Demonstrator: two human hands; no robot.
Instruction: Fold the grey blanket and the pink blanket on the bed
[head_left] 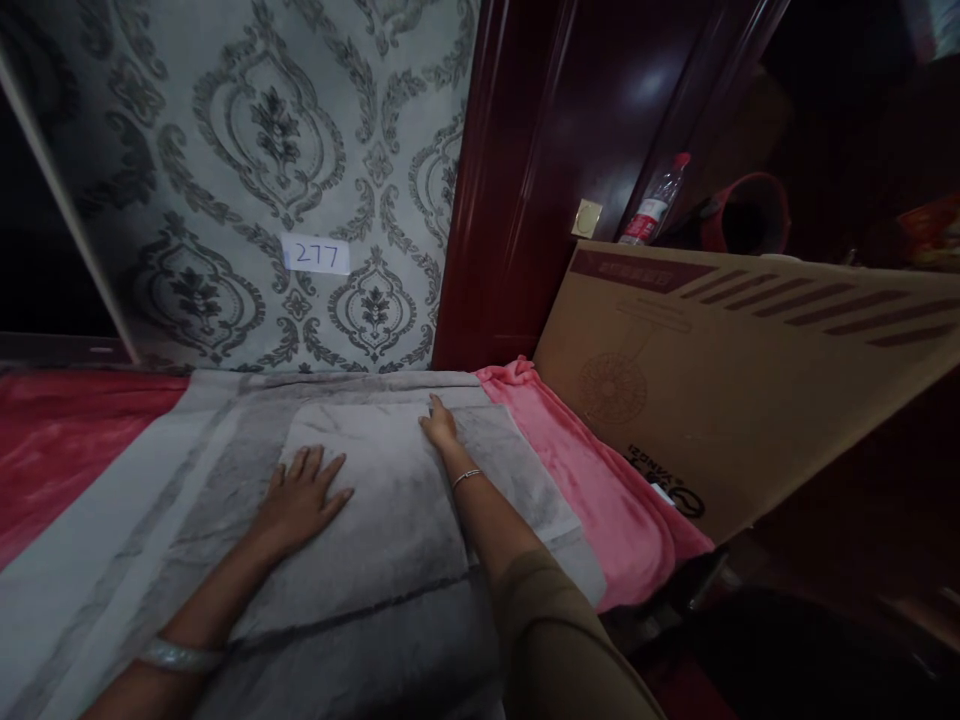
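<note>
A grey plush blanket with darker stripes lies folded in layers on a larger spread of pale grey cloth. Flat on its upper layer, to the left, rests my left hand with its fingers spread. My right hand touches the blanket close to the far fold, its index finger stretched forward and the thumb apart; its other fingers are partly hidden. Neither hand visibly grips anything. A bracelet circles the right wrist, and a pale bangle the left.
Pink plush cloth shows along the right edge, red cloth at far left. A large cardboard box leans close on the right, with a plastic bottle behind it. Patterned wall and dark red door bound the far side.
</note>
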